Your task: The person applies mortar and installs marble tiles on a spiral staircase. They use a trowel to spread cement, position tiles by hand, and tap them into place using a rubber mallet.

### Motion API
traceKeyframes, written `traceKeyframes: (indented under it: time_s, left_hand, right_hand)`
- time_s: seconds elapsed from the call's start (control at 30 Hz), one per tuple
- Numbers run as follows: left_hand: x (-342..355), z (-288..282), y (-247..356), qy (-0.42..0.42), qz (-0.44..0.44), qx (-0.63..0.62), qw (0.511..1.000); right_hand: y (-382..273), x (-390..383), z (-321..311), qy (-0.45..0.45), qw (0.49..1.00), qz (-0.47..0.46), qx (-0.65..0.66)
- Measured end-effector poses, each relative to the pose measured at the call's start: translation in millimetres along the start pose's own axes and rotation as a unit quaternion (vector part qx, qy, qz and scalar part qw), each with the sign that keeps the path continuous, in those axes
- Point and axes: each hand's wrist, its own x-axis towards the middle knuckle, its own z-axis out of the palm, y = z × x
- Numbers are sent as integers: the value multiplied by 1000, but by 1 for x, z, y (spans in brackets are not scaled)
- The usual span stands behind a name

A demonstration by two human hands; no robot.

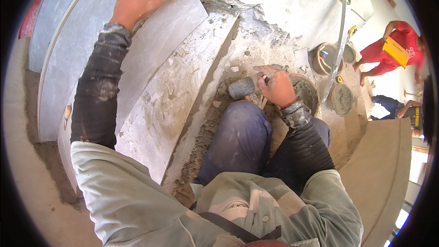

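Observation:
My left hand (139, 0) is closed at the far edge of a grey stone-look tile (169, 29), its thumb and fingertips at the corner. That tile rests on a paler, mortar-smeared slab (169, 91) like a stair tread. In front of my knees, my right hand (278, 89) has its fingers curled closed; what they grip is mostly hidden. Just left of those fingers is the dark grey head of a mallet (242, 88), its handle largely out of sight. Wet mortar shows around the right hand, with a bucket of mortar (305, 92) partly behind it.
A long metal spirit level (340, 36) leans across an open bucket (323, 58). Another mortar-filled bucket (342, 99) stands nearby. At right are a person in red (407, 41) with a yellow box and another person in dark clothes (392, 107). Large tiles (73, 59) lie left.

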Motion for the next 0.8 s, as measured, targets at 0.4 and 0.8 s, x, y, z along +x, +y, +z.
traceKeyframes:
  time_s: [0.4, 0.8]
  left_hand:
    - [-22, -32, -13, -127, -49, 76, 988]
    - [-42, -25, -34, -88, -28, -17, 996]
  right_hand:
    - [3, -4, -26, 21, 999, -2, 25]
    - [-41, 49, -31, 84, 995, -29, 37]
